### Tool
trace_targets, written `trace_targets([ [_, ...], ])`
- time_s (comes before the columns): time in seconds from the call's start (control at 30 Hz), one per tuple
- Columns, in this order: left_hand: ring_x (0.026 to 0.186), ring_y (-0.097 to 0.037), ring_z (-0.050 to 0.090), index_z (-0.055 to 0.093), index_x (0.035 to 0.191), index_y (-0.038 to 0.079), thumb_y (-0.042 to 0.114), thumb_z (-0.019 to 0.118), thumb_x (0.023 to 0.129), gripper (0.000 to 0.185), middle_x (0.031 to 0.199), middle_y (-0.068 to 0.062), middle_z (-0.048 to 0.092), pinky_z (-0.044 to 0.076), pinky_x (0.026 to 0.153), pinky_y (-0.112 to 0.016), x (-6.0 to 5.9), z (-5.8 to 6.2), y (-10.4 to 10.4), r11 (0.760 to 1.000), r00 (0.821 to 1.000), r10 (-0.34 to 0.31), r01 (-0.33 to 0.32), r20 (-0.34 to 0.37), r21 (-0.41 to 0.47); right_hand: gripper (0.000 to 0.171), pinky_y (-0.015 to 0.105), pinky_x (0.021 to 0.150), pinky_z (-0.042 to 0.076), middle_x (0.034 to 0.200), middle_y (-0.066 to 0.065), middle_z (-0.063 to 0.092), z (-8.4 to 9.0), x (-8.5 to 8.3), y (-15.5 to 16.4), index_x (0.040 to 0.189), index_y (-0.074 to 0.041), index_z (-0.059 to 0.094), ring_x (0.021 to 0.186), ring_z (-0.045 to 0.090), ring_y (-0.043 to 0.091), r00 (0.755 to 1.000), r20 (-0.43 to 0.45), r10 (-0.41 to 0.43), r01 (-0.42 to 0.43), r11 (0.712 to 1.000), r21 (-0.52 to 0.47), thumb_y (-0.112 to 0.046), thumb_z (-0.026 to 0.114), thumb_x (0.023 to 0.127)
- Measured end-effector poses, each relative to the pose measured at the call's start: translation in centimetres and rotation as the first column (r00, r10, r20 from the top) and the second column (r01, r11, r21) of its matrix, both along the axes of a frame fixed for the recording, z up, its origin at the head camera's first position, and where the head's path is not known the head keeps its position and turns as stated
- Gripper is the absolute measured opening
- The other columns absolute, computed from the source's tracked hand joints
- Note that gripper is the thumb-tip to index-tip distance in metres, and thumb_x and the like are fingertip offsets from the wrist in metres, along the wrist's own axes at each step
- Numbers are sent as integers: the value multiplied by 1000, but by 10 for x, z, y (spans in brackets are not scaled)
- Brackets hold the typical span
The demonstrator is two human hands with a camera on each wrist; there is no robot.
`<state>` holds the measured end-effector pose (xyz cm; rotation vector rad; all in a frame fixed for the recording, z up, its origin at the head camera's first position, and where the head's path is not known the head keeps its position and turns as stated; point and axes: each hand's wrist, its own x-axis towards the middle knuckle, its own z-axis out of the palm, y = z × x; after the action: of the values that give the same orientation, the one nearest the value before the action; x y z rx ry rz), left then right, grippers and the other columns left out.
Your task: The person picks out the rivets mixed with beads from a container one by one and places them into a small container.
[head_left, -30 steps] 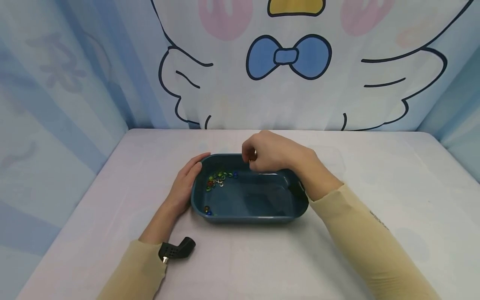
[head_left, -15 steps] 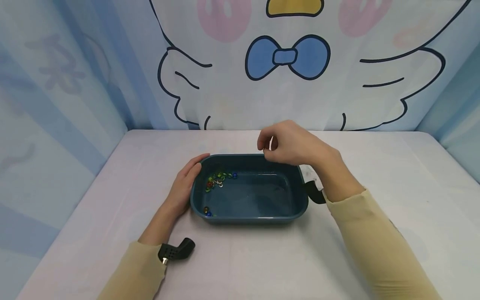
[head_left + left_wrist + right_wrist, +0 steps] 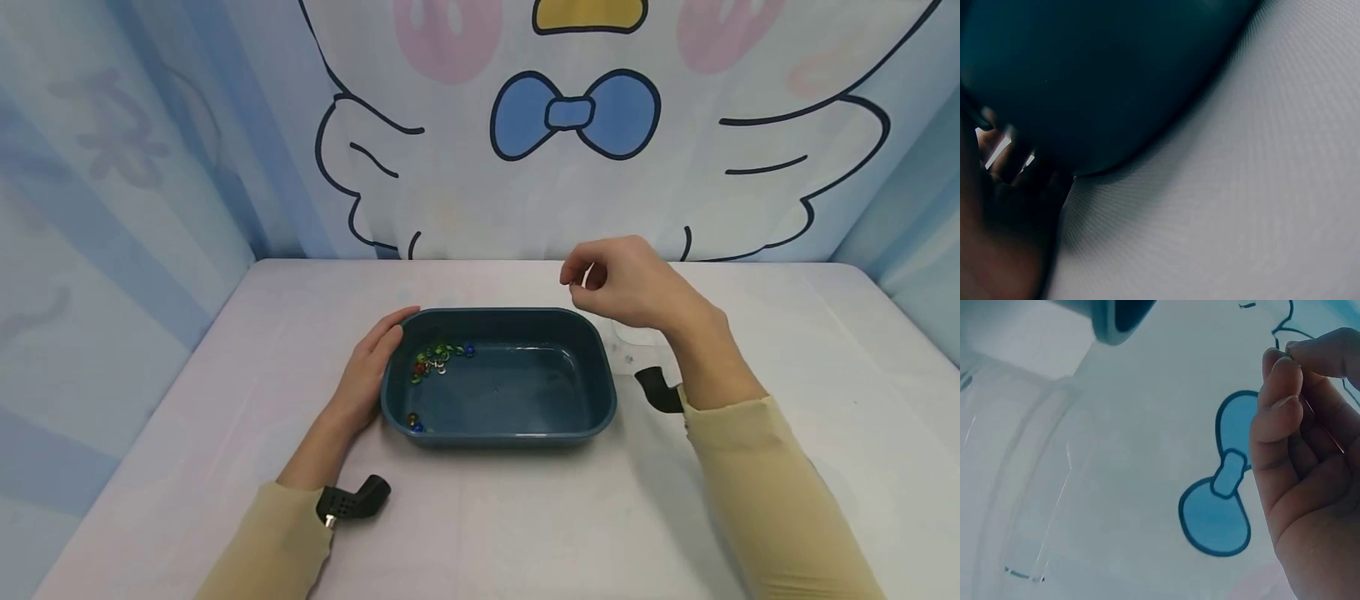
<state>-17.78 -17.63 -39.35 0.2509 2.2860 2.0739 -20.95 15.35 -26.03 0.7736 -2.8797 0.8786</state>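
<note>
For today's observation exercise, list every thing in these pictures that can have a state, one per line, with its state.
Blue basin: upright on the table, open top, water inside.
Coloured beads: clustered in the basin's far left corner, a couple near its front left corner.
Left hand: resting flat against the basin's left wall.
Right hand: raised beyond the basin's far right corner, fingertips pinched together; anything held is too small to tell.

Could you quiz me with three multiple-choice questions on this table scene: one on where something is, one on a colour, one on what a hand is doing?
1. Where do the beads lie in the basin?
A. far-left corner area
B. right end
C. outside it

2. What colour is the basin?
A. red
B. dark teal
C. white

3. What is the left hand doing?
A. raised in the air
B. resting flat against the basin's left end
C. gripping a cup

Answers: 1 A, most beads cluster there. 2 B, its walls look dark teal. 3 B, straight fingers lie along the rim.
</note>
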Motion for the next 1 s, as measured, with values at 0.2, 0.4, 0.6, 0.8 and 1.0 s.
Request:
trace_targets([
  [0.2, 142, -21, 37, 45, 152, 13, 30, 33, 112, 45, 153, -6, 44, 23, 119, -44, 0, 0, 0, 1000, 1000, 2, -2, -2, -3, 15, 38, 62, 47, 85, 6, 65, -2, 1, 15, 99, -8, 71, 73, 57, 23, 998, 23, -58, 57, 998, 23, -4, 61, 89],
  [0.4, 142, -21, 37, 45, 152, 14, 31, 32, 112, 45, 153, -5, 44, 23, 119, -45, 0, 0, 0, 1000, 1000, 6, -6, 5, -10, 16, 38, 63, 47, 88, 8, 65, -3, 4, 30, 102, -8, 71, 77, 57, 24, 992, 30, -126, 125, 991, 43, -7, 62, 89],
  [0.6, 142, -21, 36, 45, 152, 14, 31, 32, 112, 45, 154, -5, 44, 23, 119, -45, 0, 0, 0, 1000, 1000, 11, -11, 1, -18, 16, 39, 65, 47, 91, 9, 66, -7, 4, 41, 103, -7, 71, 80, 57, 25, 988, 24, -155, 154, 988, 31, -8, 62, 90],
  [0.8, 142, -21, 36, 45, 152, 14, 31, 32, 112, 45, 154, -5, 44, 23, 119, -45, 0, 0, 1, 1000, 1000, 8, -8, 3, -23, 17, 39, 68, 47, 93, 10, 67, -16, 4, 47, 104, -5, 71, 84, 57, 26, 981, 43, -187, 185, 982, 36, -8, 61, 90],
  [1.0, 142, -21, 37, 45, 152, 14, 32, 32, 112, 45, 154, -5, 44, 23, 119, -45, 0, 0, 0, 1000, 1000, 10, -10, -3, -27, 18, 39, 68, 46, 93, 11, 65, -23, 2, 50, 104, -3, 71, 85, 56, 28, 977, 61, -205, 201, 978, 58, -8, 61, 90],
])
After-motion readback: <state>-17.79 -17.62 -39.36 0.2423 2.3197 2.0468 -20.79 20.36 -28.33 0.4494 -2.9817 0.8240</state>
